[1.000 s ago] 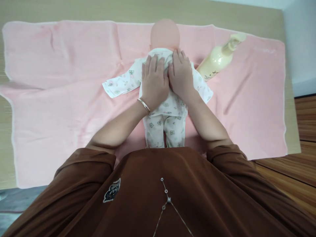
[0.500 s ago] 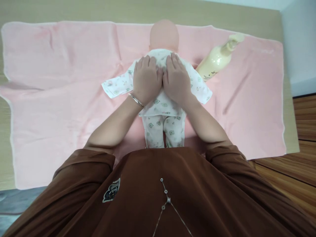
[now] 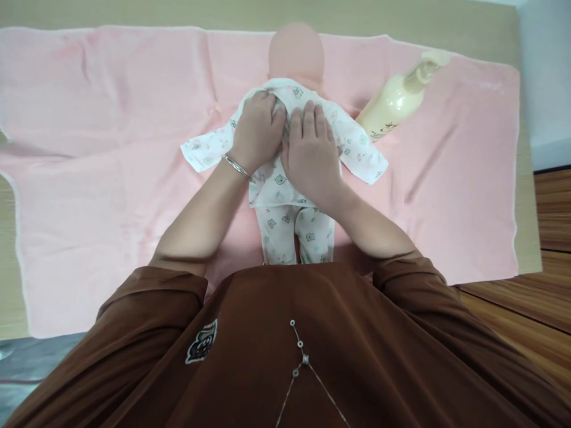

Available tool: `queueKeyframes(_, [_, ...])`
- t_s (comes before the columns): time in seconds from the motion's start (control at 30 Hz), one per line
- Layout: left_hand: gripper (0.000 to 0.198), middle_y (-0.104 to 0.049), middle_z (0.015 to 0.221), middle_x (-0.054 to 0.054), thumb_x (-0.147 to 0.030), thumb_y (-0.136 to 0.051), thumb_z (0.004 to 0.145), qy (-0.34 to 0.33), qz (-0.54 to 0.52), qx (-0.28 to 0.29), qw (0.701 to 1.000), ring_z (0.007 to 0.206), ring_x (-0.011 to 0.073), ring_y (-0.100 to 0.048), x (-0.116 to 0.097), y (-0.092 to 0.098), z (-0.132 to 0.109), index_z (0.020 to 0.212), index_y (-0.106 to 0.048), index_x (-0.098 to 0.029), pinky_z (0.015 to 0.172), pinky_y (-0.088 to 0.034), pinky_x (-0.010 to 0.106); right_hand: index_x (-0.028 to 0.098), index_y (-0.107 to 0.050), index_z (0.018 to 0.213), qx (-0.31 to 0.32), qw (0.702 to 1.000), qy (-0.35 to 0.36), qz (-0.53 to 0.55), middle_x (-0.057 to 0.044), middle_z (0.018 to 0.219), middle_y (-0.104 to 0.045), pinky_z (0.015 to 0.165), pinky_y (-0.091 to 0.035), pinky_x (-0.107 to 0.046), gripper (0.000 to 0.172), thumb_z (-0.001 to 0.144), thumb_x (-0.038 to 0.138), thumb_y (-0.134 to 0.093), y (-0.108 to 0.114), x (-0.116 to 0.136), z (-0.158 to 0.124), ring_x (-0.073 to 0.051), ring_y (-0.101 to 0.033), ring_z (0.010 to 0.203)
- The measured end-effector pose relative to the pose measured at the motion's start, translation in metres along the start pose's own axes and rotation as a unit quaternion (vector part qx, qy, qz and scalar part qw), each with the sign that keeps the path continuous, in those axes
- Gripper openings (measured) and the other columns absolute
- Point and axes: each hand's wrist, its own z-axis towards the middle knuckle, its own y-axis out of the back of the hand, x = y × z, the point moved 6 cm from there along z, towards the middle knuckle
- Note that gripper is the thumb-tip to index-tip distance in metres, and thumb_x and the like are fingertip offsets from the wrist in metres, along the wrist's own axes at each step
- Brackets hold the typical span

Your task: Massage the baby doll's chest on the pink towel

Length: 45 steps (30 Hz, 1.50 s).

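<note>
A baby doll (image 3: 296,52) lies face down, its head pointing away from me, in a white printed shirt (image 3: 279,190) and matching trousers (image 3: 312,238). At the upper left of the doll's back, my left hand (image 3: 259,128) has its fingers curled into the shirt, and the cloth bunches up beside them. The fingertips are partly hidden in the folds. My right hand (image 3: 314,157) lies flat on the right side of the back, fingers stretched toward the doll's head. A silver bracelet circles my left wrist.
Under the doll is a wrinkled pink cloth (image 3: 111,148) spread over a light wooden table (image 3: 178,13). A pale yellow pump bottle (image 3: 397,98) stands to the right, close to the doll's right sleeve. Brown wooden boards (image 3: 559,226) show beyond the table's right edge.
My left hand has curled its fingers on the shirt and shifted slightly left. My right hand has moved a little down and right, staying flat. The shirt is more bunched near the neck.
</note>
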Motion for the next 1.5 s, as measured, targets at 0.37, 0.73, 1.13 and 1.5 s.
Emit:
queueKeyframes(0.37, [0.042, -0.040, 0.134, 0.005, -0.029, -0.036, 0.089, 0.015, 0.013, 0.013, 1.000, 0.130, 0.0241, -0.026, -0.032, 0.008, -0.025, 0.129, -0.043, -0.018, 0.113, -0.020, 0.039, 0.028, -0.050, 0.111, 0.008, 0.999, -0.025, 0.031, -0.005, 0.114, -0.057, 0.092, -0.041, -0.040, 0.046, 0.091, 0.041, -0.011, -0.010, -0.059, 0.046, -0.023, -0.048, 0.110])
queueKeyframes(0.73, [0.018, -0.058, 0.096, 0.003, -0.019, -0.042, 0.092, -0.017, -0.010, -0.025, 1.000, 0.099, 0.0225, -0.052, -0.009, 0.008, -0.005, 0.086, -0.058, -0.026, 0.090, -0.043, 0.035, 0.009, -0.039, 0.130, 0.011, 1.000, 0.000, -0.017, -0.012, 0.130, -0.046, 0.103, -0.029, -0.040, 0.052, 0.090, 0.039, -0.022, 0.004, -0.028, 0.023, -0.026, -0.036, 0.121])
queueKeyframes(1.13, [0.030, -0.050, 0.119, 0.004, -0.031, -0.033, 0.089, -0.026, -0.001, 0.023, 0.999, 0.115, 0.0252, -0.039, -0.039, 0.016, -0.022, 0.113, -0.052, -0.029, 0.102, -0.032, 0.041, 0.025, -0.051, 0.107, 0.012, 0.999, 0.010, 0.038, -0.006, 0.111, -0.058, 0.091, -0.041, -0.038, 0.042, 0.092, 0.044, -0.017, -0.008, -0.060, 0.050, -0.024, -0.049, 0.105])
queueKeyframes(1.5, [0.027, -0.058, 0.101, 0.004, -0.039, -0.031, 0.088, -0.001, -0.011, 0.003, 1.000, 0.105, 0.0295, -0.043, 0.000, -0.002, 0.003, 0.100, -0.055, -0.037, 0.095, -0.033, 0.049, 0.002, -0.041, 0.129, 0.005, 0.999, 0.039, -0.036, -0.014, 0.132, -0.045, 0.107, -0.028, -0.039, 0.049, 0.092, 0.029, -0.023, 0.009, -0.013, 0.021, -0.025, -0.037, 0.123])
